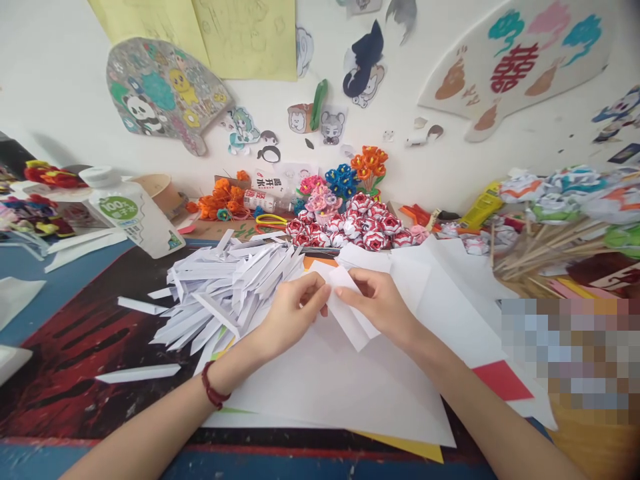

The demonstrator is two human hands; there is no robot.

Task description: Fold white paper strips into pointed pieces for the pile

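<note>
A folded white paper strip (350,317) is held between my two hands, slanting down to the right above large white sheets (320,387). The fingers of my left hand (300,307) are pinched together at the strip's upper left edge. My right hand (383,300) grips the strip from the right, its thumb on the front and its other fingers behind. Left of my left hand lies a big heap of narrow folded white strips (235,287), and a single strip (139,374) rests apart on the dark red mat (75,340).
A white bottle (133,213) stands at the back left. Red-and-white paper flowers (357,223) fill the back middle, near orange flowers (223,199). Paper flowers on sticks (530,250) lie at the right. A red sheet (503,381) lies under my right forearm's side.
</note>
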